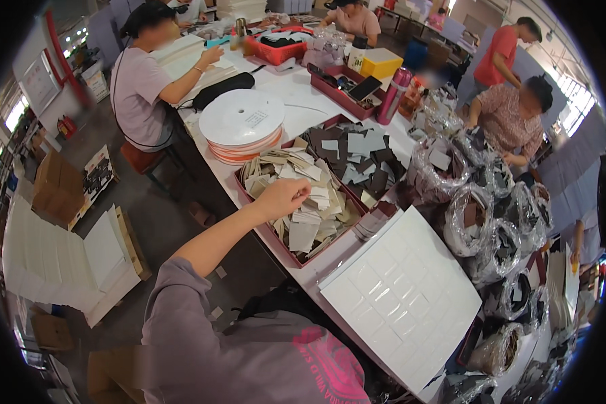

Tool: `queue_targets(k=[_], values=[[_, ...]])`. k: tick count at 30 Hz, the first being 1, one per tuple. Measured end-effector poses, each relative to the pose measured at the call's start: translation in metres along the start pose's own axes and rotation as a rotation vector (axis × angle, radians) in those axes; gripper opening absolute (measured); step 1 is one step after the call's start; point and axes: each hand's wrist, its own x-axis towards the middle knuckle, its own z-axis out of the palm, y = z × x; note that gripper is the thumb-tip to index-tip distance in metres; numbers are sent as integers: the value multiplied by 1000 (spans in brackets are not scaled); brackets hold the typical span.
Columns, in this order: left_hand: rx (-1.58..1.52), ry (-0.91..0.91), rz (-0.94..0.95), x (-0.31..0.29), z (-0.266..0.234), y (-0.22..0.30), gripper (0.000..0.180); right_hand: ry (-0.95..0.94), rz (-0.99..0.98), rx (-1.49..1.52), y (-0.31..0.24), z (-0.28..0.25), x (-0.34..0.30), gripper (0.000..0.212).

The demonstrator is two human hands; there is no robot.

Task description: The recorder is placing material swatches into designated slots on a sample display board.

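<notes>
My left hand (286,198) reaches over a dark red tray (266,232) heaped with cream and pale grey cut pieces (304,236) that look like sheet material. Its fingers are curled together just above the heap, and whatever they may pinch is too small to make out. Beyond it, another tray holds dark grey and light grey pieces (367,151). Close by on the right lies a large white board (404,296) marked with a grid of rectangles, some of them shiny. My right hand does not show.
A big spool of orange and white ribbon (242,124) stands left of the trays. Plastic-lined bags of pieces (471,212) crowd the right side. Farther back are a pink bottle (394,94), a yellow box (382,62) and a red basket (279,50). Several people work around the table.
</notes>
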Motion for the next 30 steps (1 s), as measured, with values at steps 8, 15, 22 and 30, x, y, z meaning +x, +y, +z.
queue_targets(k=[8, 15, 22, 30], values=[[-254, 303, -178, 15, -12, -19, 27, -38, -195, -614, -16, -35, 19, 37], [-954, 244, -292, 9, 5, -5, 16, -241, -22, 93, -192, -58, -49, 28], [-1366, -259, -395, -43, 61, 77, 10, -1104, 211, 833, -294, -49, -194, 22], [-1370, -867, -544, -116, 122, 136, 7, -1351, 556, 772, -304, -42, -256, 10]])
